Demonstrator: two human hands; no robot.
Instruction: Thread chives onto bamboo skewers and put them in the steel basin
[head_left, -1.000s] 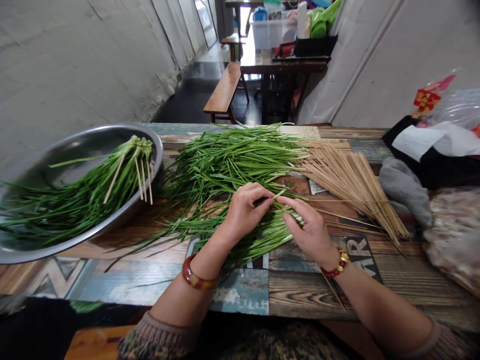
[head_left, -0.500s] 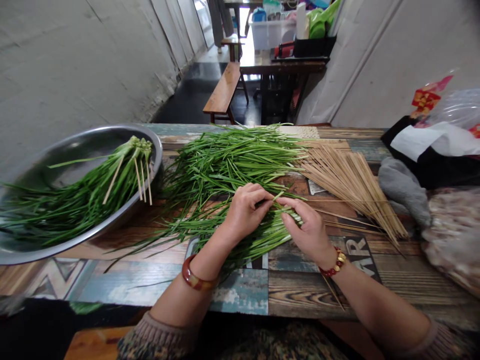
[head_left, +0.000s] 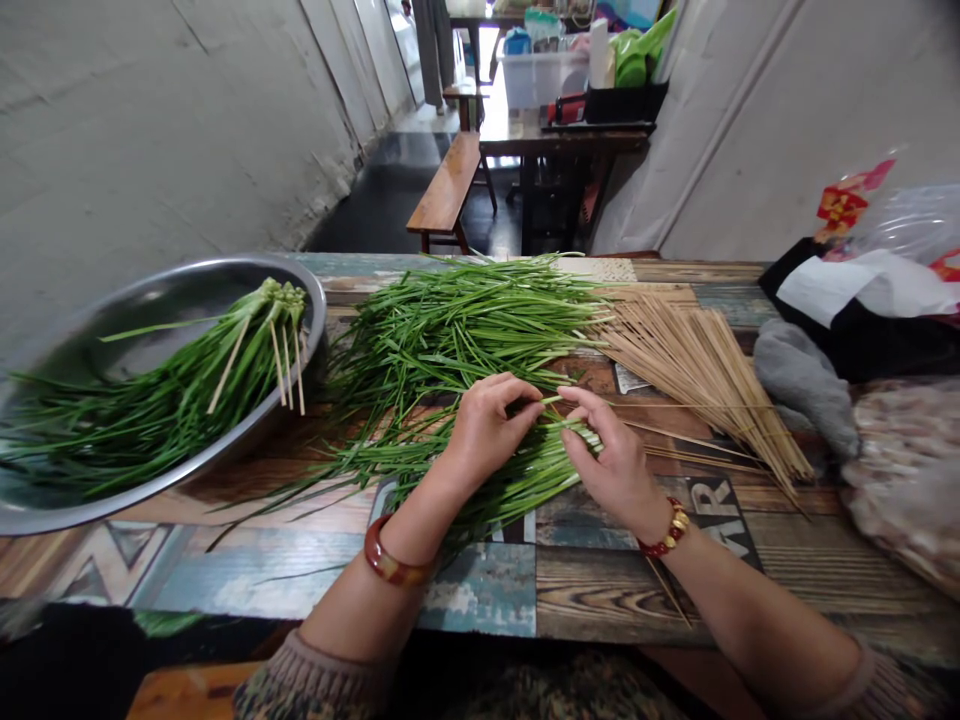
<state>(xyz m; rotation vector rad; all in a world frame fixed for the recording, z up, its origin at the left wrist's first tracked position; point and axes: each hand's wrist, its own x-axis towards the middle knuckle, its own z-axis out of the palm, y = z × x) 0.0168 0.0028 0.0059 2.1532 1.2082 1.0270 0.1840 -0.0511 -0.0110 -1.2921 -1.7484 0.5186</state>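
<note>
Close to the middle of the table, my left hand (head_left: 491, 425) pinches the pale ends of a few garlic chives (head_left: 551, 400) between thumb and fingers. My right hand (head_left: 611, 465) is just right of them, thumb and index finger apart, its fingertips by the pale stem ends. A thin bamboo skewer (head_left: 694, 406) runs rightward from behind the right hand; its other end is hidden. Beneath both hands lies a loose bunch of chives (head_left: 517, 490). Beyond them is a larger chive pile (head_left: 465, 320), beside a fan of bamboo skewers (head_left: 697, 360).
At left, a metal basin (head_left: 321, 300) holds skewered chives (head_left: 255, 350). On the right are a grey cloth-like bundle (head_left: 802, 375), a plastic bag of pale pieces (head_left: 907, 470) and white paper (head_left: 870, 280). Farther off stand a bench (head_left: 450, 185) and another table (head_left: 562, 140).
My right index finger has lifted slightly away from the chive ends, widening the gap to its thumb. The left hand keeps its pinch. The view has tilted slightly.
</note>
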